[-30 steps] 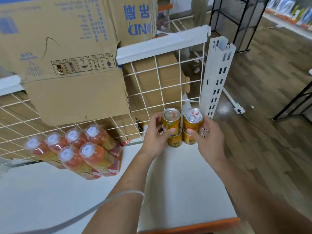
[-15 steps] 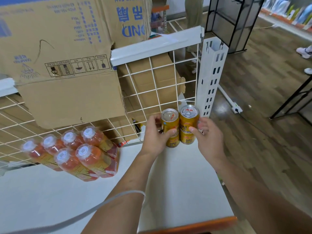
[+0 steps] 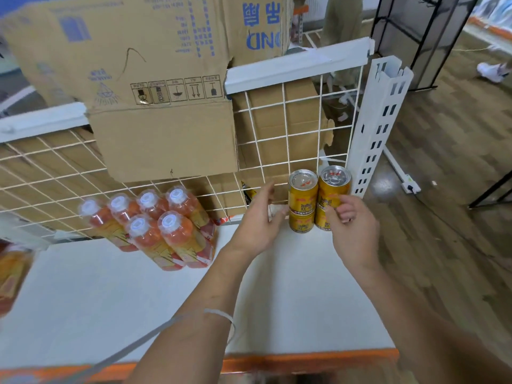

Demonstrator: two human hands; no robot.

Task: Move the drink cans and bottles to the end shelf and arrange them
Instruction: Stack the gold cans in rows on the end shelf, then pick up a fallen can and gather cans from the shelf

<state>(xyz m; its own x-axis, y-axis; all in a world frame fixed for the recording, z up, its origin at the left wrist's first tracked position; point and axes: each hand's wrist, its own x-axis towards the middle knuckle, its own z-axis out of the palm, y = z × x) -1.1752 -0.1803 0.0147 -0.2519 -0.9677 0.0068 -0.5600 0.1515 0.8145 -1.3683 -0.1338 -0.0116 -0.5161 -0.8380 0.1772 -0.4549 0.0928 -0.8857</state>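
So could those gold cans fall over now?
Maybe. The shiny gold metal drink cans stand stacked two high, so a bump from the left hand or right hand, both right beside them, could topple the top ones. The right stack also sits near the side edge of the flat white shelf, so a falling can might drop to the wooden floor.

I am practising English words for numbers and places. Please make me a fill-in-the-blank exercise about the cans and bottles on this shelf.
1. The cans form two stacks, each ___ cans high.
2. The bottles show ___ white caps.
3. On the shelf, the cans stand to the ___ of the bottles.

Missing words: two; six; right.
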